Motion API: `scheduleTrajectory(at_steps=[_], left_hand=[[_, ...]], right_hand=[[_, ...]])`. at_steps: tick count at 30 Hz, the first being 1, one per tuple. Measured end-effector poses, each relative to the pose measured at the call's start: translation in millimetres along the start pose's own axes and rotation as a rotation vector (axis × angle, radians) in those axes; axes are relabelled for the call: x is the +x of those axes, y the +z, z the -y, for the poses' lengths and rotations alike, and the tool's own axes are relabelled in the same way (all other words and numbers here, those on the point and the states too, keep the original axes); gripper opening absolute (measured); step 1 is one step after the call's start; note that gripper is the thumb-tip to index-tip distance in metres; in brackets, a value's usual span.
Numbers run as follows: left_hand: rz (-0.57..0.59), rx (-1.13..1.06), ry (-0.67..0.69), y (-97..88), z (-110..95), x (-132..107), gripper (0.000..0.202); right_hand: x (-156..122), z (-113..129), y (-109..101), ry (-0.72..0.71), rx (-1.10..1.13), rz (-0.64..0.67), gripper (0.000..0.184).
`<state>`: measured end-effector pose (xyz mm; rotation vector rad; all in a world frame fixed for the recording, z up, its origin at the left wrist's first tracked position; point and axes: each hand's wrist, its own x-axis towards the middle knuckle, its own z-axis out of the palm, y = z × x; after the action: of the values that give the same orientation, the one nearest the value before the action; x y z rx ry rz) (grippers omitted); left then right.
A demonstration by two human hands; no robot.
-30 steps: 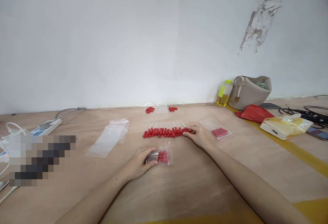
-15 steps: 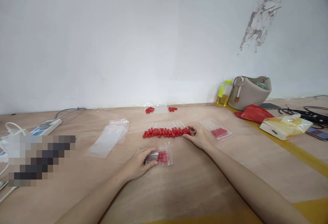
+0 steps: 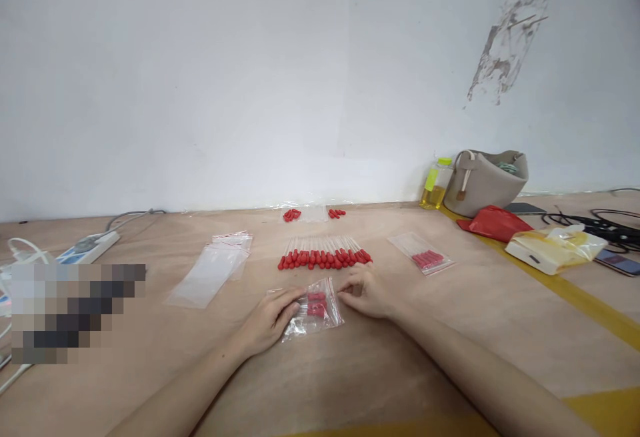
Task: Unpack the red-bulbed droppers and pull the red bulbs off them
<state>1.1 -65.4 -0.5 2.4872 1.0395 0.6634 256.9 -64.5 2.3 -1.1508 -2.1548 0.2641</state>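
Note:
A clear zip bag (image 3: 327, 323) lies in front of me with several red-bulbed glass droppers inside. My left hand (image 3: 270, 322) holds its left side, fingers over the plastic and thumb on top. At the zip edge on the other side is my right hand (image 3: 369, 291), fingers bent, with a small gap between thumb and forefinger; whether the tips touch the plastic I cannot tell. Just beyond the bag, a row of droppers (image 3: 325, 259) lies side by side, red bulbs towards me. Another zip bag (image 3: 403, 247) with red-bulbed droppers rests to the right.
Flat clear zip bags (image 3: 205, 277) overlap on the left. Loose red bulbs (image 3: 292, 215) lie near the wall. A white power strip (image 3: 95, 248) is at far left. On the right stand a bottle (image 3: 436, 183), a grey bag (image 3: 487, 187), a red pouch (image 3: 497, 223) and a tissue pack (image 3: 555, 247).
My right hand has come back from the right end of the dropper row to the zip bag's edge. Under my left hand, the bag has turned slightly and more of it shows.

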Motion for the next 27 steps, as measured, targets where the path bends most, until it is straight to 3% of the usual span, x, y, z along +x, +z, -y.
scheduleTrajectory(at_steps=[3, 8, 10, 20, 24, 27], left_hand=[[0.069, 0.019, 0.054, 0.1, -1.4, -0.2, 0.038], [0.101, 0.001, 0.057, -0.3, -3.9, 0.4, 0.044], [0.102, -0.002, 0.06, -0.1, -3.0, 0.6, 0.046], [0.091, -0.001, 0.033, 2.7, 1.2, -0.3, 0.043], [0.096, 0.006, 0.019, 1.4, 0.9, -0.4, 0.043], [0.104, 0.006, 0.005, -0.7, -0.5, -0.3, 0.043]], right_hand=[[1.3, 9.4, 13.8, -0.018, -0.015, 0.081, 0.01], [4.7, 14.7, 28.8, 0.082, 0.024, 0.022, 0.019], [5.2, 16.9, 31.1, 0.124, 0.034, 0.061, 0.018], [4.1, 17.8, 38.3, 0.269, 0.419, 0.245, 0.011], [5.6, 11.8, 34.6, 0.328, 0.495, 0.215, 0.009], [8.7, 5.7, 20.5, 0.385, 0.72, 0.202, 0.019]])
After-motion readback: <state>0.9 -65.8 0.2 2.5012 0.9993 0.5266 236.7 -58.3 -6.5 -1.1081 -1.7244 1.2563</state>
